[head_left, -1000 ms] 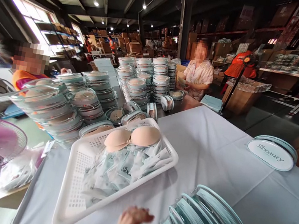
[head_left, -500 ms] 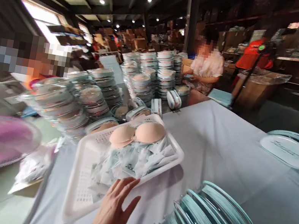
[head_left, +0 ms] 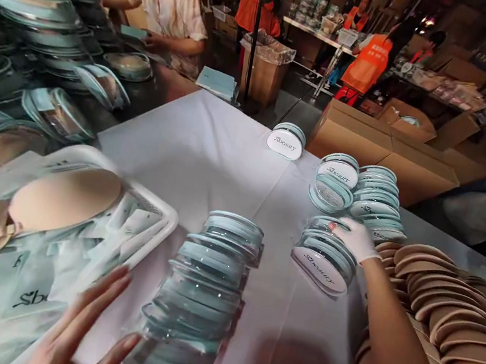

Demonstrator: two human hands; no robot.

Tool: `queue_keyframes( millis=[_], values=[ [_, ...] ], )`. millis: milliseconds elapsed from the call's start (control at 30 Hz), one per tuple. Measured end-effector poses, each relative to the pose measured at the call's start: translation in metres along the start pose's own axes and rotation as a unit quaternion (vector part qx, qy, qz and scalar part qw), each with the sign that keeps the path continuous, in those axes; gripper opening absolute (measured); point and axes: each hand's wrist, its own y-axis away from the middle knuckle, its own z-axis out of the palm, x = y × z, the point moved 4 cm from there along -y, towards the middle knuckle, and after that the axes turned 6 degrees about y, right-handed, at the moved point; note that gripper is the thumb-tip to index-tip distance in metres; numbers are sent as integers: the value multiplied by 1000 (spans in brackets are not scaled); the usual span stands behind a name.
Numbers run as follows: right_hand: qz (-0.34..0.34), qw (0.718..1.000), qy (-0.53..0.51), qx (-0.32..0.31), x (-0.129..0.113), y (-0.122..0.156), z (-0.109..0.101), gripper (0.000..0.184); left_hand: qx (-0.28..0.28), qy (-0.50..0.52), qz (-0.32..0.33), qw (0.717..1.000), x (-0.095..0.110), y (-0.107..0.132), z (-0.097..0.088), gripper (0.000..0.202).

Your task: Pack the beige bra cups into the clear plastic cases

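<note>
My left hand [head_left: 90, 324] is bare, its fingers spread and holding nothing. It is between a white plastic basket [head_left: 163, 209] and a leaning row of clear oval cases with pale teal rims [head_left: 206, 282]. In the basket, a beige adhesive bra [head_left: 65, 201] rests on printed translucent packets [head_left: 32, 283]. My right hand [head_left: 358, 237], in a white glove with a fingertip showing, reaches forward and grips the upper part of a short stack of clear cases [head_left: 322, 265]. The lowest one has a white face reading "Sbeauty". Part of the grip is hidden.
More cases [head_left: 376, 199] stand beyond my right hand, with a single case [head_left: 285, 139] farther back. Beige bra cups [head_left: 447, 306] are heaped at right. Filled cases [head_left: 33, 7] tower at left. A co-worker [head_left: 173, 13] stands across the table; cardboard boxes [head_left: 371, 148] lie beyond its edge.
The view has swung right and closer to the table. My right hand has come into view at the cases. My left hand stays spread beside the basket.
</note>
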Motion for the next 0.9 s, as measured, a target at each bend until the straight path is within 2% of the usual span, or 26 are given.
queue_keyframes(
  millis=[100, 200, 267, 333, 400, 467, 567, 633, 767, 900],
  values=[
    [45, 997, 4, 64, -8, 16, -3, 55, -63, 77, 58, 993, 22, -78, 27, 72],
    [22, 994, 14, 108, -18, 40, -2, 64, -136, 80, 47, 986, 28, -141, 68, 71],
    [9, 994, 20, 105, -23, 52, 7, 66, -184, 61, 35, 980, 32, -163, 93, 69],
    [31, 994, 5, 108, -27, 58, 17, 67, -221, 49, 37, 973, 38, -169, 111, 66],
    [51, 991, -20, 126, -36, 55, 24, 65, -237, 47, 51, 969, 46, -163, 119, 64],
    [42, 991, -26, 127, -53, 45, 29, 61, -237, 53, 75, 967, 54, -150, 121, 61],
    [-10, 994, -25, 109, -92, 31, 36, 54, -236, 59, 106, 964, 66, -125, 119, 59],
    [-57, 994, -27, 91, -125, 32, 44, 53, -244, 59, 109, 962, 72, -106, 116, 60],
    [-152, 986, -35, 63, -190, 67, 71, 54, -255, 40, 86, 962, 78, -67, 108, 61],
    [-175, 982, -39, 52, -226, 124, 92, 56, -198, 30, 80, 977, 71, -19, 89, 56]
  ],
)
